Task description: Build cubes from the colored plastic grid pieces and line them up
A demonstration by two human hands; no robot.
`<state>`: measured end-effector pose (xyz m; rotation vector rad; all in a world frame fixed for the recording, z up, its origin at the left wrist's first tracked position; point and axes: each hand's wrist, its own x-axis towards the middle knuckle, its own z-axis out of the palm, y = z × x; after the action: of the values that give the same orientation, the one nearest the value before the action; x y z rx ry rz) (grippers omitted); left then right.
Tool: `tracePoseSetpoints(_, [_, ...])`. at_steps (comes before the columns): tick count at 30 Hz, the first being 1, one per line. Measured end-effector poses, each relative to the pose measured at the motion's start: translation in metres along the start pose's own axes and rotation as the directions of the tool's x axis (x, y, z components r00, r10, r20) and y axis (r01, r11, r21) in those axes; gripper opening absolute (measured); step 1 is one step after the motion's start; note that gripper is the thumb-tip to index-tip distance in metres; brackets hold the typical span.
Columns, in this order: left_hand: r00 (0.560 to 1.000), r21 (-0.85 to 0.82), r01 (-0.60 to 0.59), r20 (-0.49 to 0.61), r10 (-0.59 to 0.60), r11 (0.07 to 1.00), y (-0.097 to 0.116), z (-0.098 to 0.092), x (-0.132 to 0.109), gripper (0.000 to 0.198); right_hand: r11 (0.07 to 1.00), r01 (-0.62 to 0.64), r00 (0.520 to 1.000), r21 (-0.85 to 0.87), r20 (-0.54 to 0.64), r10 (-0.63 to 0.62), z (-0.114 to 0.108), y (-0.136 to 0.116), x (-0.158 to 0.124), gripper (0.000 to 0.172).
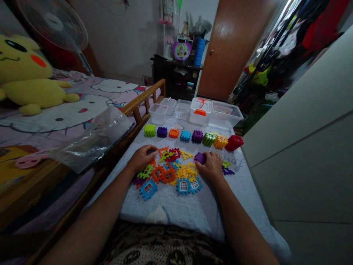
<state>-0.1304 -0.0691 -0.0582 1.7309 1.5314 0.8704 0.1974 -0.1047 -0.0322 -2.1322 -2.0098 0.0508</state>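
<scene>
My right hand (211, 167) is closed around a small purple stack of interlocking toy tiles (199, 158), at the right of a loose pile. My left hand (142, 158) rests at the pile's left edge with its fingers curled; what they hold, if anything, is hidden. Between my hands lie mixed notched plastic tiles: orange window tiles (163, 173), yellow tiles (184, 172), a red tile (174, 153), and a lime green one (145, 171). Blue window tiles (183, 186) lie nearest me, with another blue tile (148, 189) at the left. Green and dark purple tiles (227, 170) lie right of my right hand.
Beyond the pile runs a row of colour-sorted tile stacks, from lime green (149, 130) to red (234, 142). Clear plastic boxes (227, 114) stand behind them on the cloth-covered table (165, 211). A wooden bed rail (143, 97) borders the left, a white cabinet (303, 147) the right.
</scene>
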Motion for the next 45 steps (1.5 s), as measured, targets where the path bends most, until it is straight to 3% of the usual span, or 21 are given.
tracePoseSetpoints(5, [1.000,0.001,-0.001,-0.007,0.001,1.000,0.006,-0.001,-0.002,0.041,0.999,0.018,1.000,0.028,-0.021,-0.017,0.000,0.002,-0.001,0.041])
tracePoseSetpoints(9, [1.000,0.029,-0.009,0.015,0.009,1.000,0.005,-0.001,-0.002,0.043,0.991,0.089,0.992,0.099,-0.101,-0.079,-0.016,0.010,0.008,0.044])
tracePoseSetpoints(15, [1.000,0.038,-0.018,0.012,0.018,0.999,0.004,-0.001,-0.001,0.043,0.953,0.290,0.946,0.086,-0.173,-0.273,-0.059,0.008,0.068,0.050])
tracePoseSetpoints(17, [1.000,0.037,-0.023,0.005,0.022,0.999,0.006,-0.002,-0.002,0.041,0.955,0.289,0.948,0.058,-0.153,-0.278,-0.064,0.004,0.094,0.051])
tracePoseSetpoints(20, [1.000,0.028,-0.018,0.000,0.018,0.999,0.009,-0.003,-0.003,0.040,0.959,0.282,0.959,0.016,-0.022,-0.281,-0.062,-0.001,0.124,0.052])
tracePoseSetpoints(24, [1.000,0.041,-0.016,0.004,0.016,0.999,0.011,-0.004,-0.003,0.040,0.958,0.286,0.954,-0.008,0.094,-0.284,-0.052,0.000,0.144,0.052])
tracePoseSetpoints(37, [1.000,0.049,-0.006,-0.001,0.006,0.999,0.013,-0.005,-0.003,0.040,0.957,0.286,0.946,-0.057,0.174,-0.272,-0.042,0.003,0.154,0.053])
tracePoseSetpoints(45, [1.000,0.042,-0.019,-0.002,0.019,0.999,0.005,-0.002,-0.002,0.039,0.956,0.292,0.956,0.000,0.021,-0.292,-0.058,0.008,0.132,0.063])
